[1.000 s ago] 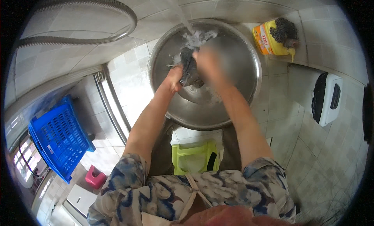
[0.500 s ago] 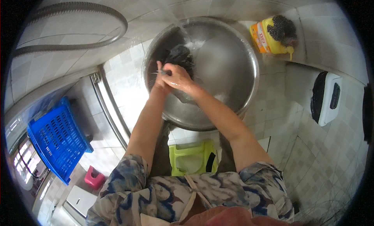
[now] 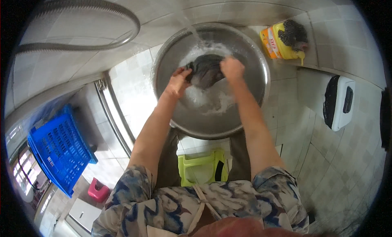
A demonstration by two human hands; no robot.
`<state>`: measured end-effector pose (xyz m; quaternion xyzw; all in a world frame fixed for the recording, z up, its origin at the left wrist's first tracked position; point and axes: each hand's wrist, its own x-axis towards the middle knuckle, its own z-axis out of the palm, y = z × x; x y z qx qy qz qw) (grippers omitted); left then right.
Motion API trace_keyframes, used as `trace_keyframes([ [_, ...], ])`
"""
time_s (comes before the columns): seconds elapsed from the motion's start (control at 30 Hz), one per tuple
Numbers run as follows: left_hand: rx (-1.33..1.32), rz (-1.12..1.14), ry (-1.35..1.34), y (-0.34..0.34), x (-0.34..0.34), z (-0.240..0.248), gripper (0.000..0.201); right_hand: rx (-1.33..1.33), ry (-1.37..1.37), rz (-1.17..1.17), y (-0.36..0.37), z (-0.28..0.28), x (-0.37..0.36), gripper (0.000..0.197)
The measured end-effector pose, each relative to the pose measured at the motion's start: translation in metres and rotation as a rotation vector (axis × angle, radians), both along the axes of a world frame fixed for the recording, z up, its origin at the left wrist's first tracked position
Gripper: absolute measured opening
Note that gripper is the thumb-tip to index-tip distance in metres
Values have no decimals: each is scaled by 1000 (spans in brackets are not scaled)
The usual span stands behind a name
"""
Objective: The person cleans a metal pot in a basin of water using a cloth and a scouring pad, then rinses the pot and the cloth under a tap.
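Basin (image 3: 261, 61) as landmark: steel, on the tiled floor, foamy water inside. 1 dark cloth (image 3: 206, 69) now sits at basin centre under the running stream; half a second ago it lay toward the left wall, so scrubbing has likely turned to rinsing. Left hand (image 3: 177, 82) clutches the cloth's left edge; right hand (image 3: 232, 68) is clenched on its right edge. Count: 1 yellow bag (image 3: 281, 43) right of the basin, 1 green stool (image 3: 202, 167) below, 1 blue crate (image 3: 59, 149) far left, 1 hose (image 3: 81, 24) upper left.
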<state>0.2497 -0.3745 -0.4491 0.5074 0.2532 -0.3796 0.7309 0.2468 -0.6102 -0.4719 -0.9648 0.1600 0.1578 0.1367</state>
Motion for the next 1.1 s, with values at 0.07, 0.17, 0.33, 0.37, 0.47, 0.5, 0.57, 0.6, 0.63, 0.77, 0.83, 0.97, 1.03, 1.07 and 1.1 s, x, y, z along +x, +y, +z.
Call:
trace_keyframes([
  [0.07, 184, 17, 34, 10, -8, 0, 82, -29, 121, -221, -29, -15, -16, 34],
  [0.17, 64, -5, 332, 44, -13, 3, 94, 76, 108, -70, 24, 6, -25, 45],
  [0.33, -329, 4, 404, 30, -23, -17, 96, 1019, 66, 22, 130, 25, -21, 43],
  [0.37, -364, 130, 263, 56, -20, -22, 90, 1053, 81, 139, 153, 61, -21, 40],
  [0.47, -417, 273, 28, 39, -15, 0, 73, 1089, -43, 352, 157, 102, -46, 35],
  [0.5, -425, 290, 2, 31, -17, 8, 67, 1116, -206, 400, 160, 106, -53, 32],
  [0.57, -347, 313, 34, 16, -27, 18, 55, 752, -294, 411, 161, 102, -47, 30],
  [0.6, -264, 270, 143, 6, -23, 20, 50, 547, -385, 330, 155, 79, -36, 30],
  [0.63, -181, 215, 245, -17, -17, 31, 44, 489, -531, 258, 123, 46, -20, 30],
  [0.77, -24, 13, 112, -21, -7, 25, 31, 245, -157, 162, 35, 6, 8, 30],
  [0.83, -65, -28, -5, -21, -1, 17, 38, 124, -10, 77, 1, -6, 0, 33],
  [0.97, 406, -97, 176, 24, -11, 1, 75, 59, 180, -242, -18, -8, -14, 44],
  [1.03, 260, -174, 377, 37, -16, -4, 88, 220, 183, -192, 15, -13, -22, 53],
  [1.07, 215, -223, 371, 3, -13, -2, 88, 355, 78, -196, 22, -37, -34, 53],
  [1.1, 72, -162, 402, -39, -14, 8, 90, 490, -11, -199, 20, -65, -48, 52],
])
